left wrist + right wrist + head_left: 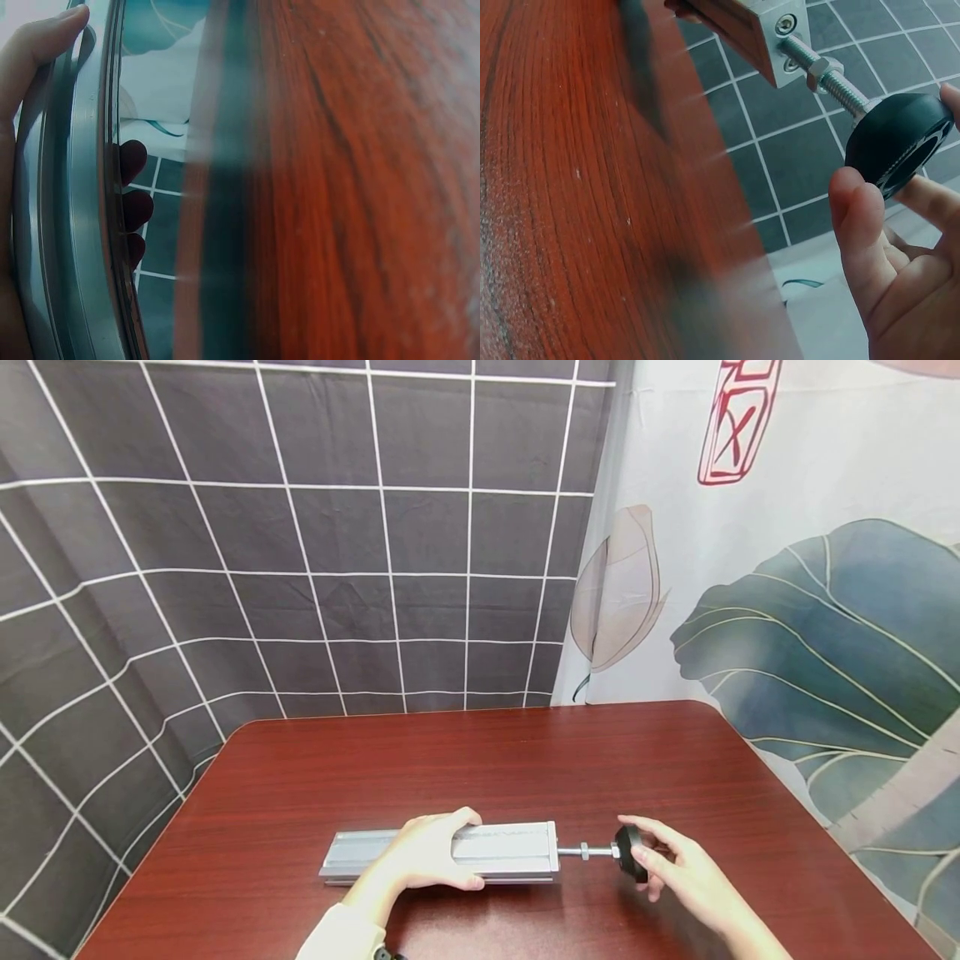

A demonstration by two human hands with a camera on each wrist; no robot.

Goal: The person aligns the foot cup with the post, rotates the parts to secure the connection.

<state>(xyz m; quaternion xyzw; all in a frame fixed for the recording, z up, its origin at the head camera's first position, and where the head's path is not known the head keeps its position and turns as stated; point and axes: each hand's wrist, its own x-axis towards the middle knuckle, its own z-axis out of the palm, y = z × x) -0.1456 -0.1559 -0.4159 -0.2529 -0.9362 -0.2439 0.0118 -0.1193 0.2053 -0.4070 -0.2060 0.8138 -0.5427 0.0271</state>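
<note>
My left hand grips a silver aluminium profile around its middle, thumb on the near side. In the left wrist view several of its fingertips curl past the far edge of the profile. From the profile's right end plate, fixed with screws, a threaded rod sticks out with a hex nut partway along it. The rod ends in a round black levelling foot. My right hand holds this foot by its rim between thumb and fingers.
Both hands work over the near part of a reddish-brown wooden table with rounded far corners. A dark grey curtain with white grid lines hangs behind it, and a white leaf-patterned curtain hangs at the right.
</note>
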